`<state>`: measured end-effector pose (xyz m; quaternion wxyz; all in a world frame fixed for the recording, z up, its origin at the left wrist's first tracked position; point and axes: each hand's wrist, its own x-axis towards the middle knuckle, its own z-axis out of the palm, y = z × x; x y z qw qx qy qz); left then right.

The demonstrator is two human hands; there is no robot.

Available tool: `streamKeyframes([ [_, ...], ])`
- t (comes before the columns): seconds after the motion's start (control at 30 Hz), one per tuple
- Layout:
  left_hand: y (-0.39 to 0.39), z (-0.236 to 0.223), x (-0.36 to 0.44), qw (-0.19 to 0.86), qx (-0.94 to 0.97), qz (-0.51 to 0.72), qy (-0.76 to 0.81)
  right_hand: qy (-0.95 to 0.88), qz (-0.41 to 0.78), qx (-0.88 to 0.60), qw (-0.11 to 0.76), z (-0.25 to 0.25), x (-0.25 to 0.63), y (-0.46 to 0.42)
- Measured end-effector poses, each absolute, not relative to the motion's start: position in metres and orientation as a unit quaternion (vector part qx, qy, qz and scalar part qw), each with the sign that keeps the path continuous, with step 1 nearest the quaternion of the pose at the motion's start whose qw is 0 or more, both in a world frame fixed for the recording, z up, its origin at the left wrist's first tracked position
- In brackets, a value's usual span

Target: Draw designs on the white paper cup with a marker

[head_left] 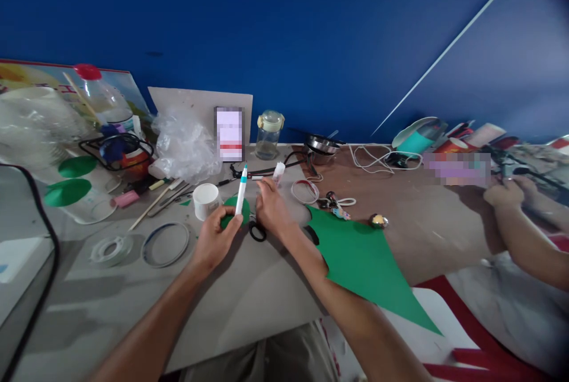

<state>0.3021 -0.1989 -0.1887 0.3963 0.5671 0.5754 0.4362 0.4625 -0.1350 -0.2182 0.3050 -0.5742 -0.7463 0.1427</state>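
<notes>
A white marker (pixel 241 192) with a teal band and teal tip stands nearly upright in my left hand (pixel 216 234), thumb pressed along its lower end. Behind the marker, the same hand's fingers curl around a round green paper piece (pixel 230 219). My right hand (pixel 272 207) is closed just to the right, fingertips together by a small white piece (pixel 256 178); what it grips is unclear. Black-handled scissors (pixel 258 231) lie between the hands, partly covered. A white cup (pixel 206 201) touches or nearly touches the left hand's far side.
A large green sheet (pixel 360 257) lies right of my forearm. Tape (pixel 110 250) and a grey ring (pixel 165 244) lie left. Behind are a plastic bag (pixel 186 145), a phone (pixel 229 134) and a glass jar (pixel 269 136). Another person's hands (pixel 504 192) are at far right.
</notes>
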Motion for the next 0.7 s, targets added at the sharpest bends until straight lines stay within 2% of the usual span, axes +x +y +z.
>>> streamKeyframes([
  [0.23,-0.198,-0.193,0.301,0.397,0.569,0.444,0.567,-0.737,0.14,-0.647,0.137,-0.202,0.451,-0.109],
  [0.33,-0.197,-0.196,0.3,0.394,0.567,0.451,0.565,-0.732,0.122,-0.663,0.104,-0.201,0.444,-0.102],
  [0.6,-0.196,-0.198,0.3,0.4,0.561,0.447,0.571,-0.721,0.146,-0.665,0.128,-0.2,0.442,-0.102],
  [0.7,-0.196,-0.198,0.299,0.393,0.569,0.45,0.564,-0.696,0.183,-0.659,0.218,-0.2,0.448,-0.104],
])
